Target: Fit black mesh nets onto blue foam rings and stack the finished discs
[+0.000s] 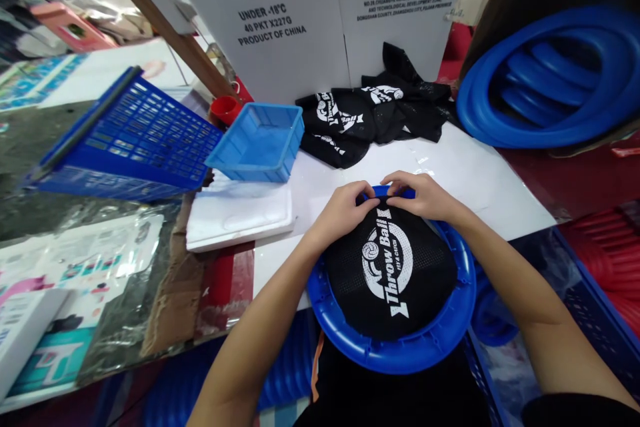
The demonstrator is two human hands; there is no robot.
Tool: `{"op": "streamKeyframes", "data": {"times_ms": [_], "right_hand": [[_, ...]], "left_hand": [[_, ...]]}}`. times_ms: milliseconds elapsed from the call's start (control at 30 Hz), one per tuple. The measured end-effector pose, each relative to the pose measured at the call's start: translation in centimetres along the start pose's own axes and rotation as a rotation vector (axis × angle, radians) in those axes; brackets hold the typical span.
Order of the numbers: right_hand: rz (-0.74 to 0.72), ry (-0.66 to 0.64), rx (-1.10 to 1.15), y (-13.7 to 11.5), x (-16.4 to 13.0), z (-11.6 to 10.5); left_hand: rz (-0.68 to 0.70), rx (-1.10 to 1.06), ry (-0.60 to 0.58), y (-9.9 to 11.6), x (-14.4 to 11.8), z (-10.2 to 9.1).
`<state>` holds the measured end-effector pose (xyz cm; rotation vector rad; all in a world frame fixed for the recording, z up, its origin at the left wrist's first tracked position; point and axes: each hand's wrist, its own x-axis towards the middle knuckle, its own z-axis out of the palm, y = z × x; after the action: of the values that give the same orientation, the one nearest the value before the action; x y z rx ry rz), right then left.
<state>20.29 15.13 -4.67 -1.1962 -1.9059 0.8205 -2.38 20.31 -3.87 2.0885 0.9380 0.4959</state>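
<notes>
A round black mesh cloth (345, 273) with white "Throw Ball" print lies over a blue plastic ring (395, 353), close to my body. At the ring's far edge, my left hand (350, 207) pinches the cloth's rim with thumb and fingers. Just beside it, my right hand (417, 197) pinches the same far edge. The cloth covers most of the ring's opening, and the blue rim shows along the near and right sides. Whatever lies under my fingertips is hidden.
Several black printed cloths (345, 120) lie at the back against a white carton (295, 60). Left of them stand a light blue tray (255, 147) and a blue basket (135, 140). More blue rings (470, 107) rest in a box at right. Red rings (605, 253) fill a crate below.
</notes>
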Motion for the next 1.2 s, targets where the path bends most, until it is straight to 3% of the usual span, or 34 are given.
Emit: {"op": "streamKeyframes", "data": {"times_ms": [567, 900, 1200], "right_hand": [[-0.085, 0.062, -0.235, 0.2, 0.5, 0.7], [-0.104, 0.086, -0.328, -0.1, -0.2, -0.1], [0.107, 0.043, -0.137, -0.5, 0.3, -0.8]], "left_hand": [[-0.028, 0.083, 0.053, 0.1, 0.4, 0.9], [-0.038, 0.135, 0.052, 0.3, 0.4, 1.0], [-0.005, 0.143, 0.065, -0.1, 0.4, 1.2]]}}
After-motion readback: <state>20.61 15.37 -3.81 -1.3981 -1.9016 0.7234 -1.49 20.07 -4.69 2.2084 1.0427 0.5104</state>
